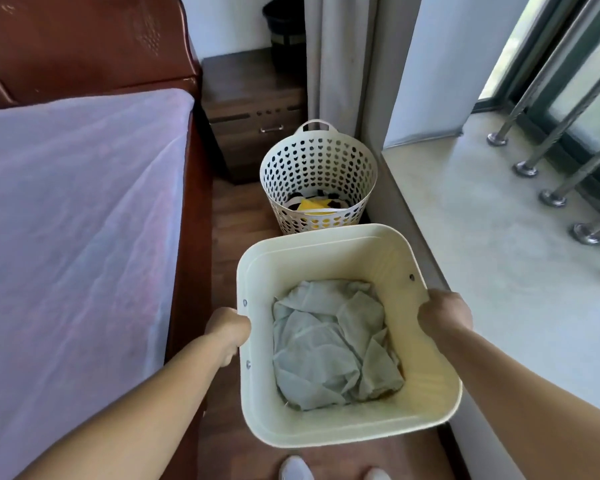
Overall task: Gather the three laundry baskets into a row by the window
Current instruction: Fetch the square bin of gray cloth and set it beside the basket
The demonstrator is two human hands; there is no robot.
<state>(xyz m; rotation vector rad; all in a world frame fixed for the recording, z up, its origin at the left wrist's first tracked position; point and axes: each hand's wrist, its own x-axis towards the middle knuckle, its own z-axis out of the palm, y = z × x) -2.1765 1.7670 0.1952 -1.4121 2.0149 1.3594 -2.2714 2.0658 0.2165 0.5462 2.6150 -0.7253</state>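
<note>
A cream square laundry basket (pixel 326 251) with pale green cloth in it is in front of me, over the wooden floor beside the window ledge. My left hand (pixel 227 332) grips its left rim and my right hand (pixel 445 315) grips its right rim. Just beyond it a round white basket (pixel 317 157) with heart-shaped holes stands on the floor against the ledge, holding yellow, black and white clothes. A third basket is not in view.
A bed (pixel 77 237) with a pale cover and red-brown wooden frame fills the left. A dark nightstand (pixel 253 98) stands at the far end of the narrow aisle, a grey curtain (pixel 336 64) beside it. The stone window ledge (pixel 492 237) with metal railing posts runs along the right.
</note>
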